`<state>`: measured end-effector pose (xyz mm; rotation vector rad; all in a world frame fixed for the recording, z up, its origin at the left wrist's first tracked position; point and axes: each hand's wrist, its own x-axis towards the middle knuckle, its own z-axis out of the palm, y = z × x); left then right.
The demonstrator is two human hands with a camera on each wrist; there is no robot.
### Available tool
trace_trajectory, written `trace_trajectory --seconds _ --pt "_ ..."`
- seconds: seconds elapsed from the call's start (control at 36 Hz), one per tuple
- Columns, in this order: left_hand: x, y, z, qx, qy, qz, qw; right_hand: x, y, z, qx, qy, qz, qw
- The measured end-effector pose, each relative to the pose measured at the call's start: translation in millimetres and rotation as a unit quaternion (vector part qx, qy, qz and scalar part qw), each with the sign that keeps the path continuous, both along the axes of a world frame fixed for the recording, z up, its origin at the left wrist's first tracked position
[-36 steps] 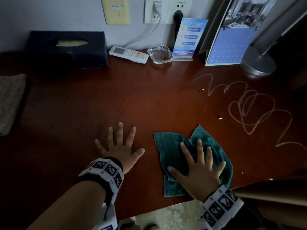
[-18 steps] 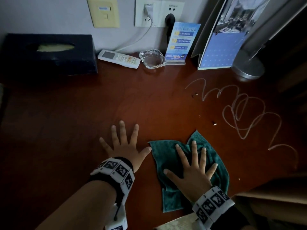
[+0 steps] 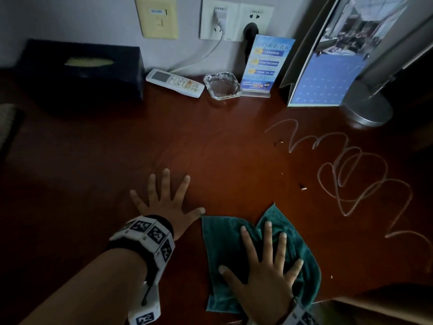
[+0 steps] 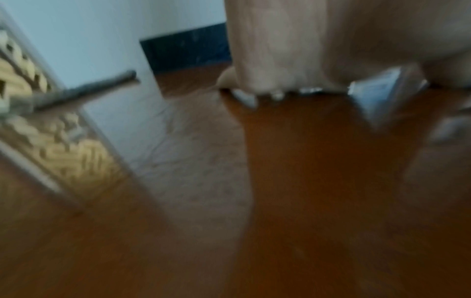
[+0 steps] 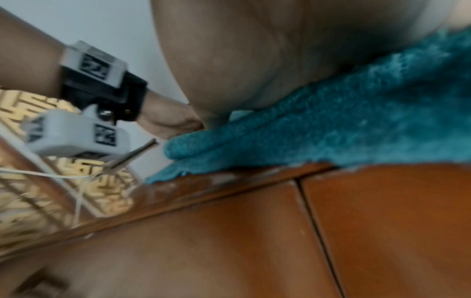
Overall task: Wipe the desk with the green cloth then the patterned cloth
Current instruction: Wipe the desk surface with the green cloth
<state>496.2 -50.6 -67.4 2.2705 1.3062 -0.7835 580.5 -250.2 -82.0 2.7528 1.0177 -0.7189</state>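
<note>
Right hand [image 3: 264,275] lies flat on the green cloth [image 3: 225,242], fingers spread and straight, pressing it onto the worktop [image 3: 210,148] at the near edge. The right wrist view shows the palm bearing down on the cloth's teal pile [image 5: 344,125], with the cloth's hem lying right along the worktop's front edge [image 5: 229,193]. Just left of the cloth, the left hand [image 3: 166,202] rests palm-down on bare wood, fingers fanned out and holding nothing, its thumb tip meeting the cloth's far left corner. Right of the cloth and beyond it, a pale looping scribble [image 3: 351,174] runs across the worktop, with a few small crumbs [image 3: 303,187] between it and the cloth. Far behind the cloth, along the wall, stand a dark tissue box [image 3: 79,71], a white remote [image 3: 174,83], a glass ashtray [image 3: 222,86], a blue sign card [image 3: 266,66], a desk calendar [image 3: 328,73] and a round silver lamp base [image 3: 367,106]. Far left of the cloth, at the frame's edge, a sliver of pale fabric [image 3: 5,123] shows; I cannot tell its pattern.
</note>
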Motion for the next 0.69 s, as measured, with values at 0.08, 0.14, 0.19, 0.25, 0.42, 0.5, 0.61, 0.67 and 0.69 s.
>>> trace_trajectory --seconds 0.08,0.14,0.19,0.25,0.42,0.5,0.61,0.67,0.69 --pt "10.2 -3.1 6.8 0.039 -0.027 0.021 0.999 1.5 -9.2 -3.2 0.012 -0.015 0.028 0.999" --pt "21.9 -5.0 8.1 0.044 -0.043 0.035 0.997 4.3 -16.4 -2.3 0.028 -0.015 0.046 0.998" --pt "36.2 -7.4 6.6 0.017 -0.046 0.054 0.997 8.0 -24.0 -3.0 0.035 -0.005 0.055 0.998" --pt "48.3 -9.3 4.7 -0.014 -0.04 0.075 0.996 12.0 -31.5 -4.8 0.041 -0.003 0.066 0.997" --pt "55.3 -9.2 -1.4 -0.029 -0.034 0.102 0.994 29.5 -49.2 -5.8 0.041 0.004 0.138 0.99" --pt "54.0 -9.5 -2.6 -0.017 -0.032 0.105 0.994 41.3 -52.4 -3.0 0.018 0.013 0.185 0.983" --pt "56.6 -10.0 -0.6 -0.022 -0.024 0.108 0.994 55.4 -53.6 3.3 -0.015 0.045 0.22 0.974" --pt "56.5 -9.6 0.2 -0.03 -0.018 0.107 0.994 64.4 -52.3 5.7 -0.028 0.056 0.242 0.968" --pt "56.1 -9.4 0.5 -0.033 -0.014 0.106 0.994 70.0 -51.5 5.9 -0.044 0.057 0.25 0.965"
